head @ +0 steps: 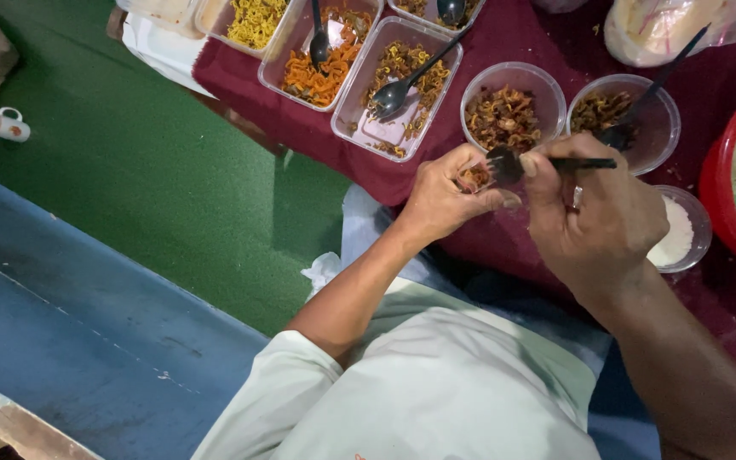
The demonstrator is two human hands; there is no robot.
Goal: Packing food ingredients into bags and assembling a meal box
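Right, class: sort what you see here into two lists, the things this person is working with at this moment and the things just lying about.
In use:
- left hand, cupping a small portion of orange-brown snack mix
- right hand, holding the black spoon
- round tub of brown mix, nearest the hands

Lying about:
- white mug on the green floor
- rectangular tray of orange sticks
- red basin
- tub of white powder
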